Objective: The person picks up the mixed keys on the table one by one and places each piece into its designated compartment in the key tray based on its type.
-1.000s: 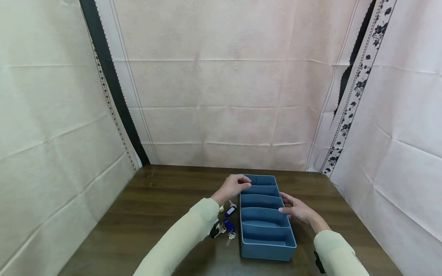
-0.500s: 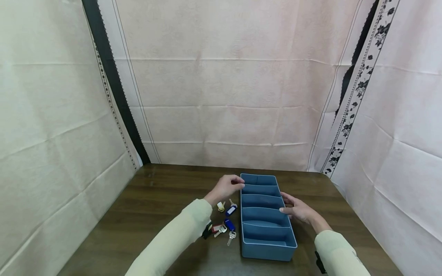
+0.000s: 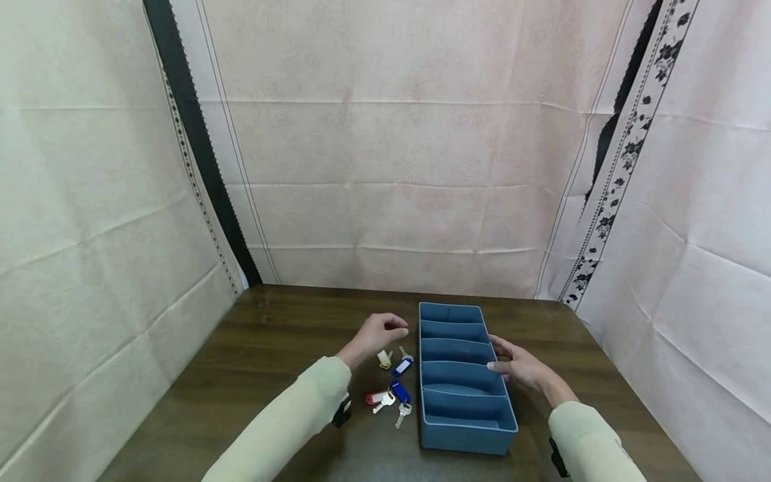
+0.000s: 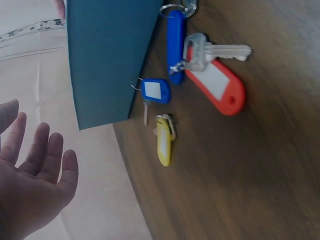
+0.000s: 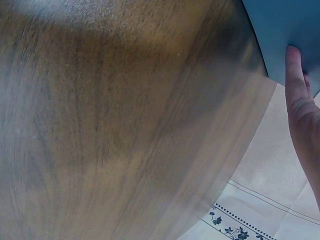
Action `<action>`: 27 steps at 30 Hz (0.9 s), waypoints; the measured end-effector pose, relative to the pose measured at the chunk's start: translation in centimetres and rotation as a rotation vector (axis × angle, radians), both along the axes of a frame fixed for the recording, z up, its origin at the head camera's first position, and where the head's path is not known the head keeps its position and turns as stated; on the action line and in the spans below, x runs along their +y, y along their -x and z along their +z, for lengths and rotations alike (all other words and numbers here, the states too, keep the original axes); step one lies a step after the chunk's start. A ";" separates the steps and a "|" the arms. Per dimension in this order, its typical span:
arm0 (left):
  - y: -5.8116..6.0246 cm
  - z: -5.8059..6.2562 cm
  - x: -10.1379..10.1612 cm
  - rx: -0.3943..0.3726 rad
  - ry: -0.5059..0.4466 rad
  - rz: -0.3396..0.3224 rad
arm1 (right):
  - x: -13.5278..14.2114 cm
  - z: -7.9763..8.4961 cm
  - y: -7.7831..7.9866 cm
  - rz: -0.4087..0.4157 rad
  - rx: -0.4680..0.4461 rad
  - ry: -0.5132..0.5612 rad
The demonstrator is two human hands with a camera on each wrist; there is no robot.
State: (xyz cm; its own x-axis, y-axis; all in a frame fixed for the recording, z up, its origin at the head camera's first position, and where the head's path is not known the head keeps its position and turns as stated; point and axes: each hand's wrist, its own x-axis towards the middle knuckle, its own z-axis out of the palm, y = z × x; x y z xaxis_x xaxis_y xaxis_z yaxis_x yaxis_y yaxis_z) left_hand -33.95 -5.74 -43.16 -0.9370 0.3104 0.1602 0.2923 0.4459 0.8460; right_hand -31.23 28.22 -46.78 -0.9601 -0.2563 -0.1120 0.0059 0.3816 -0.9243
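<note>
A long blue divided box [image 3: 464,440] stands on the brown table, its open compartments in a row away from me. My left hand [image 3: 375,338] hovers left of its far end, fingers loosely bent and nothing between them in the left wrist view. Below that hand lie keys with tags: a yellow tag [image 4: 164,147], a blue tag [image 4: 155,91], another blue tag [image 4: 175,50] and a red tag [image 4: 220,90]. My right hand [image 3: 523,367] rests against the box's right side, with an extended finger [image 5: 295,65] on the outer wall in the right wrist view.
The wooden table [image 3: 289,375] reaches back to a pale hanging cloth [image 3: 385,214]. More cloth hangs at the left side [image 3: 102,221] and at the right, where a floral-bordered cloth [image 3: 693,234] comes down past the table edge.
My left hand has drawn back from over the box's far compartments to the left. The red and yellow tags have come fully into sight. The right hand stays at the box's side.
</note>
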 end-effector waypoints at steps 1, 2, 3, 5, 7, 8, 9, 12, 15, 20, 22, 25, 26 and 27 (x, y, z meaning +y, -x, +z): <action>-0.1 -0.2 -0.2 -0.005 0.002 0.004 | 0.0 0.0 0.0 -0.002 -0.003 0.001; -0.2 -0.3 -0.4 -0.009 0.004 0.007 | -0.1 0.0 0.0 -0.001 -0.005 0.001; -0.2 -0.5 -0.6 -0.018 0.005 0.012 | -0.1 0.0 0.0 -0.001 -0.008 0.002; -0.4 -0.8 -1.1 -0.033 0.011 0.022 | -0.1 0.0 0.0 0.000 -0.011 0.006; -0.6 -1.0 -1.5 -0.046 0.014 0.030 | -0.1 0.1 0.0 0.003 -0.012 0.010; -0.7 -1.2 -1.7 -0.050 0.013 0.030 | -0.1 0.1 0.0 0.003 -0.013 0.011; -0.8 -1.3 -1.8 -0.053 0.015 0.032 | -0.1 0.1 0.0 0.004 -0.015 0.015; -1.1 -1.6 -2.3 -0.062 0.023 0.037 | 0.0 0.1 0.0 0.006 -0.018 0.018; -1.3 -2.1 -2.8 -0.073 0.031 0.042 | 0.0 0.0 0.1 0.000 -0.019 0.019; -1.7 -3.1 -3.3 -0.082 0.062 0.051 | 0.0 -0.1 0.1 0.000 -0.007 0.006; -1.9 -3.5 -3.4 -0.069 0.073 0.047 | 0.1 -0.1 0.1 -0.001 -0.005 0.002; -2.2 -4.2 -3.5 -0.055 0.078 0.033 | 0.1 -0.1 0.1 0.000 -0.004 0.003; -2.3 -4.5 -3.5 -0.052 0.079 0.027 | 0.0 -0.1 0.1 -0.003 -0.005 0.006; -2.4 -4.7 -3.5 -0.041 0.082 0.019 | 0.0 -0.1 0.0 -0.006 -0.007 0.010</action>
